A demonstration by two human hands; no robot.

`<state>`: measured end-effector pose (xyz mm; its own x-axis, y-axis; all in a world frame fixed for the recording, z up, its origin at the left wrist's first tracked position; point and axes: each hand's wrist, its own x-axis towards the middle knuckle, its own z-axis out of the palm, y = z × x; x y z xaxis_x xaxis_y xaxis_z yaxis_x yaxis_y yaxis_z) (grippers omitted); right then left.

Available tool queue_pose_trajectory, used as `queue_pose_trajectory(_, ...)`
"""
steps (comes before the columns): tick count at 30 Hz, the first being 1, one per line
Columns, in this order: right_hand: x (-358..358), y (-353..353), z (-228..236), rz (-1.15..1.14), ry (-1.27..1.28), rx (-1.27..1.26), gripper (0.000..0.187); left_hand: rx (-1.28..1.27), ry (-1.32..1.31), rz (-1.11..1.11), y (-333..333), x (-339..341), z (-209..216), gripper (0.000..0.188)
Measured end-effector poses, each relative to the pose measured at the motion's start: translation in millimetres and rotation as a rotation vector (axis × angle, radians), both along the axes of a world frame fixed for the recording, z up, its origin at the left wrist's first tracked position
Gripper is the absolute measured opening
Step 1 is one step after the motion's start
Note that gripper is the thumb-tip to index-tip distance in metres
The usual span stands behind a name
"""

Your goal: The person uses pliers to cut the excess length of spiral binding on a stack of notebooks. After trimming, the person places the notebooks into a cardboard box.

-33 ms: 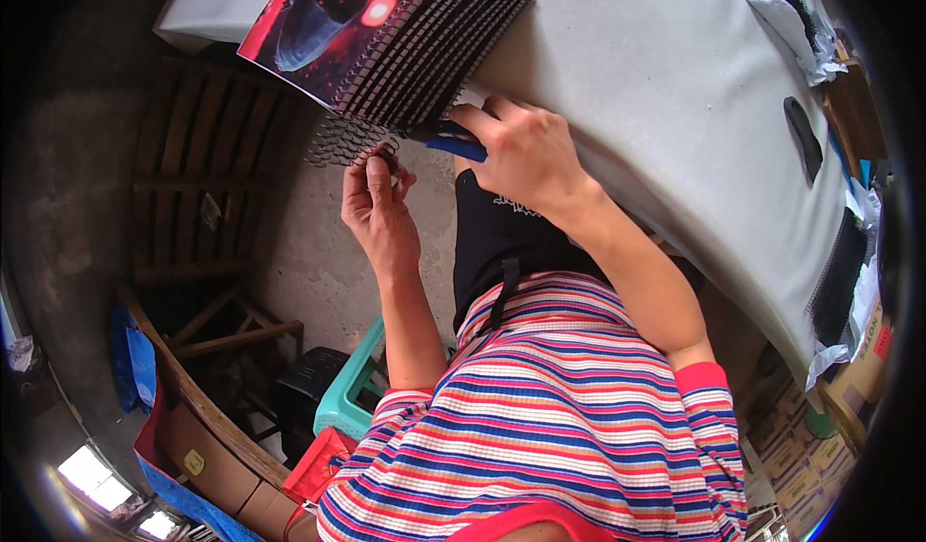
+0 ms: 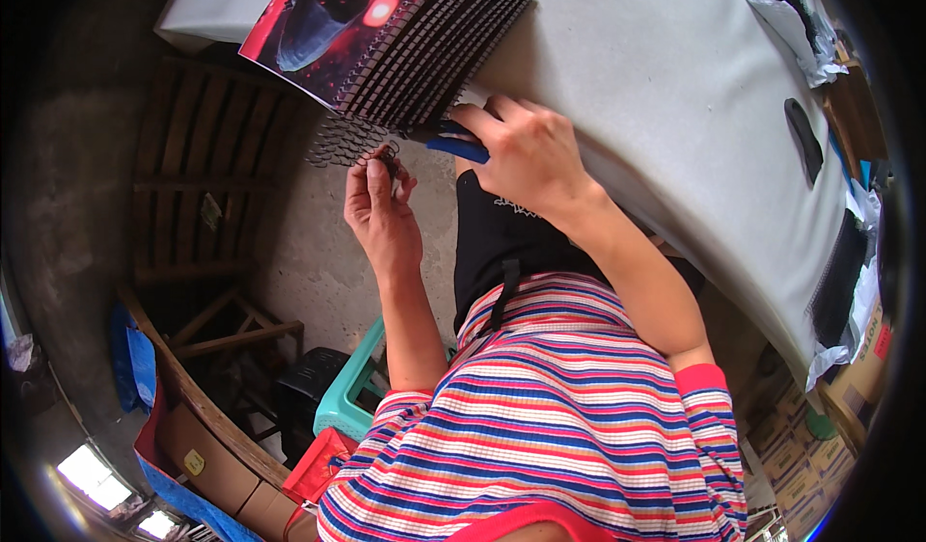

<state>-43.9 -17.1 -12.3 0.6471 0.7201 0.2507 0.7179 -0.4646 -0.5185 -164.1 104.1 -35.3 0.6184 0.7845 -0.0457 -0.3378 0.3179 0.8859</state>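
A fanned stack of wire-bound notebooks (image 2: 424,45) lies at the edge of the table, its top cover printed in red and dark tones. Black wire coils (image 2: 345,143) stick out past the near end of the bindings. My left hand (image 2: 384,219) is below these loose ends, thumb and fingers pinched on one wire coil. In my right hand (image 2: 533,151) are blue-handled pliers (image 2: 457,148), their handles partly covered by my fingers. The jaws point left toward the coils beside the stack's near corner; their tips are too dark to make out.
A pale cloth covers the table (image 2: 666,89). Along its right side lie a black strip (image 2: 803,142) and dark coils (image 2: 837,277) in white wrapping. Cartons (image 2: 805,465) stand below at right. At left are a wooden slatted rack (image 2: 198,171), a teal plastic stool (image 2: 342,397) and an open cardboard box (image 2: 217,455).
Almost nothing differs. My left hand has shifted very slightly to the right; the pliers and the notebooks are practically in the same place.
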Motion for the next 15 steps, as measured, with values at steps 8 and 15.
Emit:
queue_pose_trajectory(8,7,-4,13,-0.037,-0.239,0.202,0.042,-0.623,-0.23,-0.045,-3,4,19,0.041)
queue_pose_trajectory(15,0,0,16,-0.004,-0.082,0.158,0.037,-0.145,-0.068,-0.073,-2,11,21,0.021)
